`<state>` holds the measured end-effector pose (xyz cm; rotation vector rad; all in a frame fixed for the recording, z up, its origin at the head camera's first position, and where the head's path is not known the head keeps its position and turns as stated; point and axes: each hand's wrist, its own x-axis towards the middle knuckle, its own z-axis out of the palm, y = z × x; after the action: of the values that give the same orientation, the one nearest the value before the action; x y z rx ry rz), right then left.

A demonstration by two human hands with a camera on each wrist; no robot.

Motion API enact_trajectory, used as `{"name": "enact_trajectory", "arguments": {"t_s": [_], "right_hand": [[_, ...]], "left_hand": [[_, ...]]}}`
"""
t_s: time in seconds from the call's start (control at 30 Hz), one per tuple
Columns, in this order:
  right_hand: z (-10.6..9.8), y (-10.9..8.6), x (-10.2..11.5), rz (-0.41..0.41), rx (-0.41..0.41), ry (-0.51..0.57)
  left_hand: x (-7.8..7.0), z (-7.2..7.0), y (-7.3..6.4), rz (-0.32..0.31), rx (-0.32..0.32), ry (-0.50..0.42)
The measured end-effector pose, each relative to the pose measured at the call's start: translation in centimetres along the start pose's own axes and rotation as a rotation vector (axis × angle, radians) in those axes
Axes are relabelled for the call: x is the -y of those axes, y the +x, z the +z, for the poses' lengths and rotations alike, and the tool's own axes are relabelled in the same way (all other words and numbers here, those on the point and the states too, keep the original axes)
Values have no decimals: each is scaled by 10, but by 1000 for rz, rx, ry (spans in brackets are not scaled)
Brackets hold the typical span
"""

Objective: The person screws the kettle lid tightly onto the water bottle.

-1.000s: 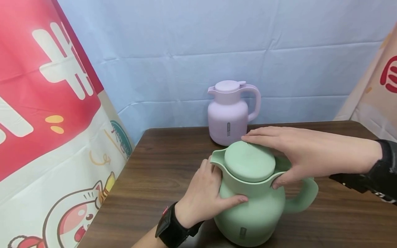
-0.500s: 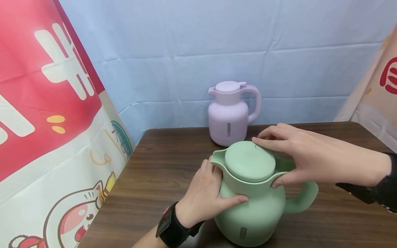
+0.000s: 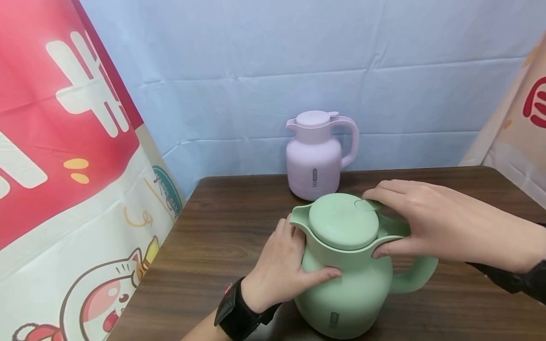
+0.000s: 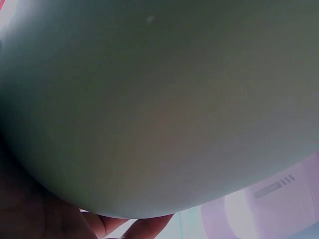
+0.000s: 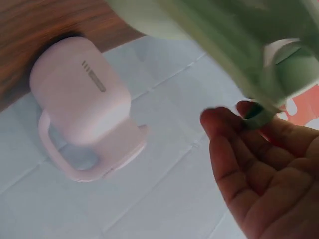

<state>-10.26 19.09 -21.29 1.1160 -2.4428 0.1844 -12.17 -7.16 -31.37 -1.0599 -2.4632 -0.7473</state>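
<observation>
A pale green thermos jug [image 3: 347, 289] stands upright at the table's near side, spout to the left, handle [image 3: 420, 274] to the right. My left hand [image 3: 279, 267] grips its left side below the spout, thumb across the front and fingers around behind. The round lid [image 3: 341, 225] sits in the jug's mouth. With its thumb on the near rim, my right hand [image 3: 435, 220] spans the top above the handle. Its fingertips hold the lid's small lever [image 5: 259, 118], as the right wrist view shows. The jug's body fills most of the left wrist view.
A smaller lilac thermos jug [image 3: 313, 163] stands behind the green one near the back edge of the brown wooden table [image 3: 222, 227]. A light blue cloth [image 3: 239, 85] hangs behind. Printed cloths hang at the left [image 3: 68, 189] and right.
My right hand's fingers have slid back across the lid to the right, toward its lever, baring more of the lid. The left hand and both jugs have stayed in place.
</observation>
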Motion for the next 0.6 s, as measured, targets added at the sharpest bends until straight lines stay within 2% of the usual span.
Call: {"name": "enact_trajectory", "arguments": {"t_s": [0.37,0.6], "right_hand": [[-4,5,-4,18,69,-141],[-2,5,-6,8,53,-160]], "left_hand": [[-1,1,1,3,-5,4],[-1,1,1,-3,-9,6]]}}
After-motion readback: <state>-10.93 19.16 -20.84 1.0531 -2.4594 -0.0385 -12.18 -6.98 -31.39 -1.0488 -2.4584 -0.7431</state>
